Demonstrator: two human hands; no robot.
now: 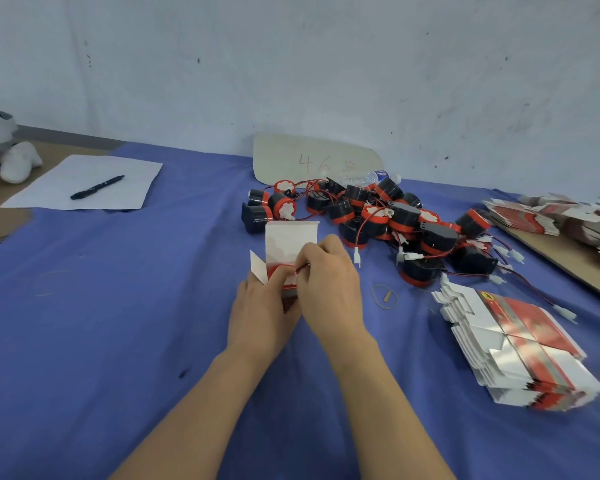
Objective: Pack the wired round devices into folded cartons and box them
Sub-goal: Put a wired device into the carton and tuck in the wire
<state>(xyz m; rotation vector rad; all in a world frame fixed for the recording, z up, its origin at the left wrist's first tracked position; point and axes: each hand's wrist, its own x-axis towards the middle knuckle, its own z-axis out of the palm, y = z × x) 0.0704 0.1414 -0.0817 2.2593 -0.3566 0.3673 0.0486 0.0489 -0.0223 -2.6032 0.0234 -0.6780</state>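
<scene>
Carton: a small white and red carton [289,242] is held upright at the centre of the blue cloth [118,306], its mouth open and its top flap standing up toward 12 o'clock, with a side flap splayed to 9 o'clock.
Left hand: the left hand [262,308] grips the carton's body from the 7 o'clock side, fingers curled round it. This probably steadies the mouth while the other hand loads it.
Right hand: the right hand [328,280] comes in from 5 o'clock, fingertips bunched together and pinching a thin red wire [284,265] at the mouth, apparently to tuck it inside.
Device in hand: only a red patch shows in the mouth, and how deep the device sits cannot be told.
Step judged: loading one device and its lead; the flaps are not yet closed.
Devices waiting: a tangled pile of round devices [378,220] lies at 1 o'clock, just beyond the hands. Each has a black body and a red rim, with red and black leads ending in white plugs.
Flat cartons: a fanned stack of flat cartons [520,348] lies at 4 o'clock, within easy reach for the next pick.
Risk: a stray lead could catch under a flap.
Elsewhere: a pen [97,187] rests on a paper sheet [132,168] at 10 o'clock, and a rubber band [383,296] lies at 3 o'clock beside the hands.
</scene>
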